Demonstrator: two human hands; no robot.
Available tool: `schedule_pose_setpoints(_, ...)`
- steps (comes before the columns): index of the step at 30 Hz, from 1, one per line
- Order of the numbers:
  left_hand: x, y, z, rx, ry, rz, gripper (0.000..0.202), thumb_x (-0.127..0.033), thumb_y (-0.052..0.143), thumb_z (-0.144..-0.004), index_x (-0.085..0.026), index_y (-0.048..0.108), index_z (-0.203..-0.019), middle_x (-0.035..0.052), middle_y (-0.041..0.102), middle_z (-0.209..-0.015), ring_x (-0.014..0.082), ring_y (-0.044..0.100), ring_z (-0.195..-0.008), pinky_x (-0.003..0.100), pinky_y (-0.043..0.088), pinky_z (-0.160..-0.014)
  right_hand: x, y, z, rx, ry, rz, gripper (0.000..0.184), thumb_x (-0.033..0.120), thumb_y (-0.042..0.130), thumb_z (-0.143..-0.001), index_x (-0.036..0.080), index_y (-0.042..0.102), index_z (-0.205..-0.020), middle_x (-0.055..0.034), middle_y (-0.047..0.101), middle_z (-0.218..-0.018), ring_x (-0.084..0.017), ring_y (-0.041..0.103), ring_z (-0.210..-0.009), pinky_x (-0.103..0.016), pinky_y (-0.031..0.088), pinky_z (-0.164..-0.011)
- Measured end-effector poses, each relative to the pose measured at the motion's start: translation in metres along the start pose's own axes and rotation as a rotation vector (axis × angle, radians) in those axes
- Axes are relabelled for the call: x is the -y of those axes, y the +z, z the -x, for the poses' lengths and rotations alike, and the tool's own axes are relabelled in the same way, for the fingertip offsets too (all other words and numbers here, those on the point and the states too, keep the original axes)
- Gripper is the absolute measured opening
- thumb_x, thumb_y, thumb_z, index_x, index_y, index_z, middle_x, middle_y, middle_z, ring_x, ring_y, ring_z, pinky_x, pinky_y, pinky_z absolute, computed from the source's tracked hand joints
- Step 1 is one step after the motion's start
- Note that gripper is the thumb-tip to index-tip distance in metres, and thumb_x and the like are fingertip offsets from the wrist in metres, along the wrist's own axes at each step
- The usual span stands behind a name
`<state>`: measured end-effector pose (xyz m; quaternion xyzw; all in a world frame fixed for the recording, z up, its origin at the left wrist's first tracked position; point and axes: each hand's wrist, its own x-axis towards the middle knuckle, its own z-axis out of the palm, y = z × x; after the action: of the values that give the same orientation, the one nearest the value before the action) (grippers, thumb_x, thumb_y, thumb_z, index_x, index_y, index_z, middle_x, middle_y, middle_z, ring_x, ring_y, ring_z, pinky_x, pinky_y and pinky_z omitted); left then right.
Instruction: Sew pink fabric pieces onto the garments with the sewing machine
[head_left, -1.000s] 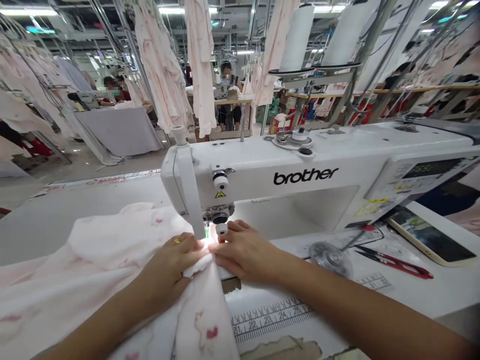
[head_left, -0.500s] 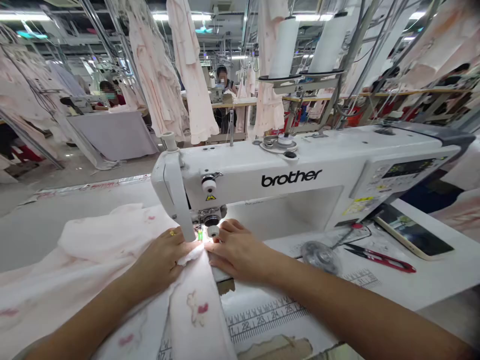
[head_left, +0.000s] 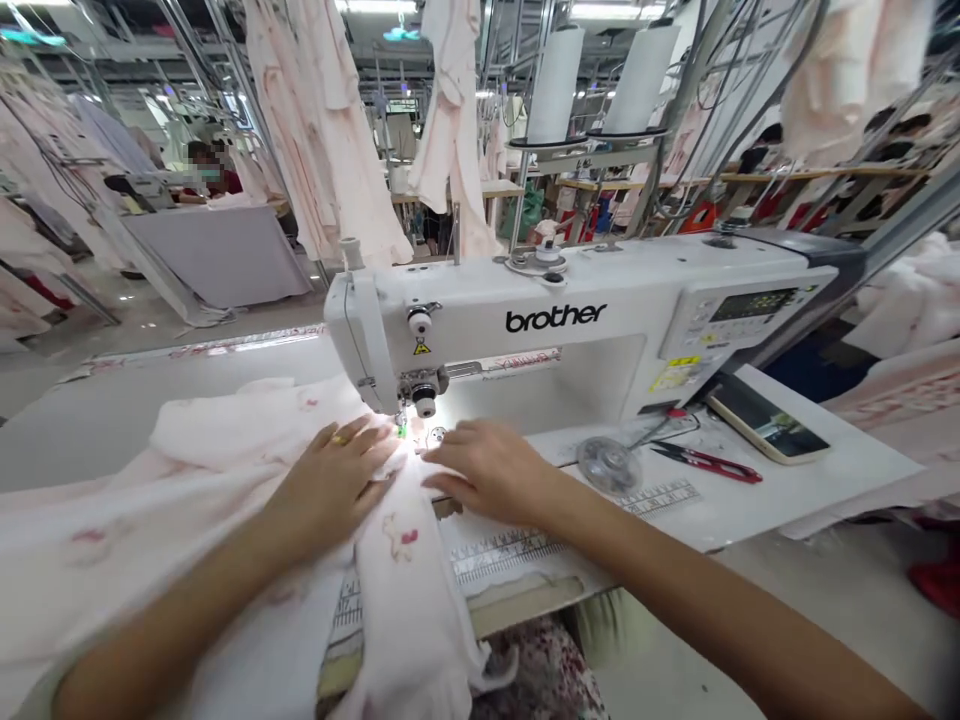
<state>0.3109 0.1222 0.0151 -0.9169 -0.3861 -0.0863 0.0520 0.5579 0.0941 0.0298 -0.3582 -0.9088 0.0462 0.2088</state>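
A pale pink printed garment piece (head_left: 401, 590) runs under the needle area of a white sewing machine (head_left: 480, 300) and hangs over the table's front edge. My left hand (head_left: 334, 480) lies on the cloth just left of the presser foot (head_left: 401, 420), its fingers spread and pressing lightly down. To the right of the strip, my right hand (head_left: 487, 470) has its fingers pointing left and its thumb apart from them, with nothing visible between them. Its fingertips are close to the cloth edge; whether they touch is unclear. More pink fabric (head_left: 225, 440) lies bunched at the left.
On the right of the table are red-handled thread snips (head_left: 709, 462), a phone (head_left: 769, 415) and a clear round disc (head_left: 609, 465). A printed ruler strip (head_left: 510, 550) runs along the front. Thread cones (head_left: 555, 85) stand above, and a person (head_left: 210, 175) sits at another machine behind.
My right hand has drawn slightly away from the needle, its fingers loosening. The left fingers have spread out flatter over the cloth. The camera view has shifted, showing more of the table's front.
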Motion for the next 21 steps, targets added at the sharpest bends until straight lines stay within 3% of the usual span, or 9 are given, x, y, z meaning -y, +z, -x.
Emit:
schedule_pose_setpoints(2, -0.018, -0.005, 0.024, -0.076, -0.104, -0.071, 0.051, -0.033, 0.047, -0.092, -0.02, 0.045, -0.141, 0.012, 0.049, -0.146, 0.0338, 0.041, -0.136, 0.054, 0.034, -0.108, 0.025, 0.0, 0.036, -0.189, -0.024, -0.106, 0.025, 0.035, 0.054, -0.1, 0.014, 0.068, -0.098, -0.0037, 0.066, -0.077, -0.016, 0.058, -0.069, -0.028, 0.04, -0.062)
schedule_pose_setpoints(4, -0.035, -0.005, 0.051, -0.123, -0.181, -0.067, 0.061, -0.04, 0.047, -0.092, -0.021, 0.034, -0.148, 0.012, 0.044, -0.149, 0.0329, 0.04, -0.137, 0.053, 0.036, -0.107, 0.049, 0.009, 0.079, -0.41, -0.118, -0.116, 0.028, 0.034, 0.048, -0.102, 0.014, 0.065, -0.093, -0.0027, 0.064, -0.067, -0.015, 0.056, -0.06, -0.028, 0.039, -0.057)
schedule_pose_setpoints(7, -0.048, 0.005, 0.078, -0.086, -0.241, -0.004, 0.061, -0.045, 0.045, -0.093, -0.026, 0.03, -0.15, 0.0113, 0.043, -0.15, 0.0327, 0.04, -0.137, 0.054, 0.039, -0.104, 0.074, 0.039, 0.129, -0.533, -0.071, -0.07, 0.035, 0.037, 0.04, -0.105, 0.013, 0.063, -0.098, -0.0053, 0.067, -0.068, -0.016, 0.061, -0.061, -0.027, 0.044, -0.06)
schedule_pose_setpoints(10, -0.045, 0.018, 0.076, 0.015, -0.28, 0.069, 0.053, -0.042, 0.04, -0.096, -0.026, 0.037, -0.146, 0.0129, 0.043, -0.149, 0.034, 0.037, -0.139, 0.06, 0.035, -0.105, 0.09, 0.071, 0.144, -0.448, 0.105, -0.161, 0.048, 0.054, 0.042, -0.101, 0.011, 0.062, -0.109, -0.0114, 0.072, -0.087, -0.02, 0.067, -0.077, -0.026, 0.049, -0.068)
schedule_pose_setpoints(13, -0.029, 0.022, 0.052, 0.028, -0.311, 0.118, 0.047, -0.039, 0.038, -0.095, -0.019, 0.047, -0.137, 0.0168, 0.043, -0.146, 0.0354, 0.034, -0.14, 0.06, 0.034, -0.106, 0.107, 0.09, 0.127, -0.284, 0.225, -0.58, 0.055, 0.059, 0.035, -0.101, 0.015, 0.065, -0.085, -0.0048, 0.064, -0.072, -0.016, 0.062, -0.067, -0.022, 0.045, -0.064)
schedule_pose_setpoints(15, -0.013, 0.017, 0.039, 0.022, -0.27, 0.157, 0.045, -0.038, 0.041, -0.094, -0.016, 0.049, -0.132, 0.0179, 0.044, -0.144, 0.035, 0.034, -0.139, 0.055, 0.037, -0.107, 0.12, 0.096, 0.111, -0.137, 0.296, -0.914, 0.053, 0.053, 0.04, -0.101, 0.016, 0.057, -0.067, 0.001, 0.049, -0.061, -0.011, 0.05, -0.059, -0.02, 0.039, -0.06)
schedule_pose_setpoints(18, 0.014, 0.001, 0.035, 0.072, -0.15, 0.253, 0.039, -0.035, 0.042, -0.093, -0.017, 0.05, -0.127, 0.0122, 0.046, -0.144, 0.0304, 0.04, -0.136, 0.044, 0.039, -0.108, 0.137, 0.11, 0.096, 0.093, 0.364, -1.376, 0.048, 0.055, 0.051, -0.095, 0.015, 0.054, -0.069, 0.0024, 0.041, -0.067, -0.009, 0.039, -0.061, -0.019, 0.031, -0.056)
schedule_pose_setpoints(21, 0.031, -0.013, 0.056, 0.12, -0.142, 0.285, 0.041, -0.022, 0.037, -0.091, -0.018, 0.043, -0.131, 0.0067, 0.047, -0.145, 0.0248, 0.047, -0.131, 0.036, 0.044, -0.105, 0.142, 0.136, 0.098, 0.203, 0.492, -1.54, 0.057, 0.069, 0.057, -0.084, 0.013, 0.057, -0.072, 0.002, 0.042, -0.067, -0.01, 0.036, -0.062, -0.019, 0.028, -0.054)
